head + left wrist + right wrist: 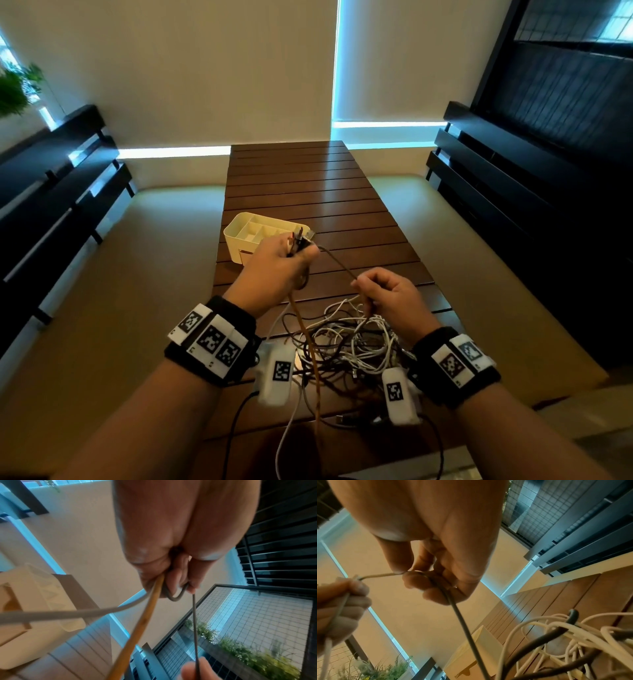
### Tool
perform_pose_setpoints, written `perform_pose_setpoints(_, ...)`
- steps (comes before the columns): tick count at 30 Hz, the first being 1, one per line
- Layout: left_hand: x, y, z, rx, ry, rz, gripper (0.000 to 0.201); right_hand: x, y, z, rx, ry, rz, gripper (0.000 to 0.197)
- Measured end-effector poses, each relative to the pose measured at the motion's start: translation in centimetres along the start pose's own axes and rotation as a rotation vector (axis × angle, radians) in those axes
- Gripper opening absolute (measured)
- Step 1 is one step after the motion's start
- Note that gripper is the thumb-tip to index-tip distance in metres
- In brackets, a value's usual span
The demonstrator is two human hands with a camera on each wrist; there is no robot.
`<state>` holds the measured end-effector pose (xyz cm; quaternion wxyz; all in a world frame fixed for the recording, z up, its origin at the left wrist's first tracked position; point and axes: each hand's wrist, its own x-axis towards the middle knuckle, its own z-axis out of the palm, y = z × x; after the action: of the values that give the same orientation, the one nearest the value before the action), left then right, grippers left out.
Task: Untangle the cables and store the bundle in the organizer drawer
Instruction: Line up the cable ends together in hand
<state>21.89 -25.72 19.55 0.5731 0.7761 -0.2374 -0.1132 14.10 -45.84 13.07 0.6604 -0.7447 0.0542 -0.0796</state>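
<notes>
A tangle of white and dark cables (pixel 356 342) lies on the near part of the wooden slat table (pixel 308 185). My left hand (pixel 281 263) is raised above it and grips the plug ends of several cables, among them an orange-brown cable (pixel 310 346) that hangs down to the pile. My right hand (pixel 387 294) pinches a thin dark cable (pixel 337 262) stretched between both hands. In the left wrist view the fingers (pixel 173 577) curl round a grey loop and the orange cable (pixel 145 616). The right wrist view shows the dark cable (pixel 462 618) running from my fingers. The cream organizer (pixel 263 236) stands behind my left hand.
The organizer has open divided compartments on top and a drawer front facing me. Dark slatted benches (pixel 61 192) flank the table on both sides. A green plant (pixel 17 89) is at far left. The far half of the table holds nothing.
</notes>
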Motion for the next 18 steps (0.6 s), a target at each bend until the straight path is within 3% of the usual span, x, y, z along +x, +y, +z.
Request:
perform_pose_setpoints(2, -0.2, -1.1, 0.1, 0.083, -0.021, -0.075, 0.032, 0.1, 0.0, -0.3, -0.057, 0.034, -0.005, 0.023)
perform_pose_setpoints(5, -0.2, -2.5, 0.5, 0.303, -0.039, -0.140, 0.026, 0.6, -1.5, -1.1, -0.346, 0.039, -0.029, 0.016)
perform_pose_setpoints(9, 0.2, -1.6, 0.6, 0.325, 0.088, -0.058, 0.024, 1.1, -4.0, -1.5, -0.743, -0.174, 0.000, 0.013)
perform_pose_setpoints(14, 0.2, -0.4, 2.3, 0.293, -0.143, 0.094, 0.017, 1.6, -6.9, -0.7, -0.656, -0.174, -0.145, 0.011)
perform_pose_setpoints(18, 0.0, -0.2, 2.5, 0.269, -0.159, 0.131, 0.025, 1.6, -6.8, -0.8, -0.524, -0.099, -0.245, 0.011)
